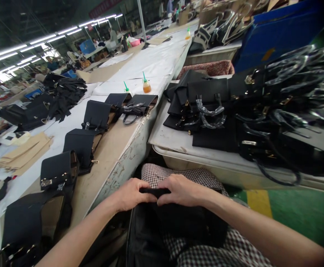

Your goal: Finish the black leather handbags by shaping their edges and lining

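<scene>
A black handbag piece (178,218) rests on my lap over a brown-and-white checked cloth (175,173). My left hand (132,194) pinches its upper edge between thumb and fingers. Close beside it, my right hand (180,190) grips the same edge, thumb toward the left hand. A short dark stretch of that edge shows between the two hands. The lower part of the piece merges with other black material on my lap, so its full outline cannot be made out.
Black handbag bodies (78,146) stand in a row along the worktable (123,152) on my left. Two small green-tipped bottles (146,86) stand farther back. On the right, a white-topped table (175,142) bears piled black bags with plastic-wrapped handles (210,111). A blue bin (284,33) stands behind.
</scene>
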Motion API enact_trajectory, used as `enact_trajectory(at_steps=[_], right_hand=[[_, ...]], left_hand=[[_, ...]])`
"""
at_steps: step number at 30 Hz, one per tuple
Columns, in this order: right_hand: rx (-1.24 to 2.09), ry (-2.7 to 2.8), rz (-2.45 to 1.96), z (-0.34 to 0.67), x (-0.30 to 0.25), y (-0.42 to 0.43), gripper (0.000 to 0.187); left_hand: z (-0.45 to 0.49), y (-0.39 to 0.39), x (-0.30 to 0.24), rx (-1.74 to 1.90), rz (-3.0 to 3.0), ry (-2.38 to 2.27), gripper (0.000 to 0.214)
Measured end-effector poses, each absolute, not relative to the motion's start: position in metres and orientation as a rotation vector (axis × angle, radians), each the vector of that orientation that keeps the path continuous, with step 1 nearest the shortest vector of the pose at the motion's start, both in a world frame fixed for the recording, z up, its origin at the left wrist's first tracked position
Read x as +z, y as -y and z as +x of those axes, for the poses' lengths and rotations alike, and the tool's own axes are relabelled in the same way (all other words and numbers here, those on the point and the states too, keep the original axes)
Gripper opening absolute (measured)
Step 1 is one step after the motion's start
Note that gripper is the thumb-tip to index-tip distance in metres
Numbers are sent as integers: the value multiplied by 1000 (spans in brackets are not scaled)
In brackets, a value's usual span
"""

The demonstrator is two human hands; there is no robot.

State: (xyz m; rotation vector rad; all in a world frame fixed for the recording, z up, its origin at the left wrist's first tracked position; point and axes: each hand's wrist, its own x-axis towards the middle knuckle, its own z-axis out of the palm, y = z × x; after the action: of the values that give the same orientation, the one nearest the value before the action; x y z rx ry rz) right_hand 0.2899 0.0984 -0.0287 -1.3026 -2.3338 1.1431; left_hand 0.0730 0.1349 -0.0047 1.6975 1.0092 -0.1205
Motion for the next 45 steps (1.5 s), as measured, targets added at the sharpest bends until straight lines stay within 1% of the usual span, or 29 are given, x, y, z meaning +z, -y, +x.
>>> enact_trajectory(at_steps=[3,9,19,22,27,29,36,40,43,45], right_hand=[[1054,2394,-1349,285,-32,-96,19],[947,2488,-1438,275,-40,-91,28],[942,2557,-1388,271,-41,-90,28],[964,2527,-1389,274,-41,-88,26],[1073,2426,-1383,283,-39,-83,15],[1082,2405,-1384,285,-40,-80,14],[1149,2321,-1393,291,-38,-78,19],[1376,2231,-1247,306,-28,-82,20],[1576,2143,-1174,320,-21,-81,20],[1590,2121,-1196,326,-19,-78,23]], left_hand=[[71,-131,-9,-142,1728,-1065,30],[69,-125,-22,-181,1708,-1095,31],[67,-121,-36,-172,1721,-1142,29],[68,-123,-36,-162,1716,-1136,29],[69,-128,-28,-144,1686,-1066,29],[70,-129,-27,-148,1681,-1054,30],[79,-127,-13,-160,1714,-1022,31],[87,-125,2,-139,1824,-987,33],[92,-123,8,-128,1795,-938,30],[95,-123,7,-123,1755,-917,28]])
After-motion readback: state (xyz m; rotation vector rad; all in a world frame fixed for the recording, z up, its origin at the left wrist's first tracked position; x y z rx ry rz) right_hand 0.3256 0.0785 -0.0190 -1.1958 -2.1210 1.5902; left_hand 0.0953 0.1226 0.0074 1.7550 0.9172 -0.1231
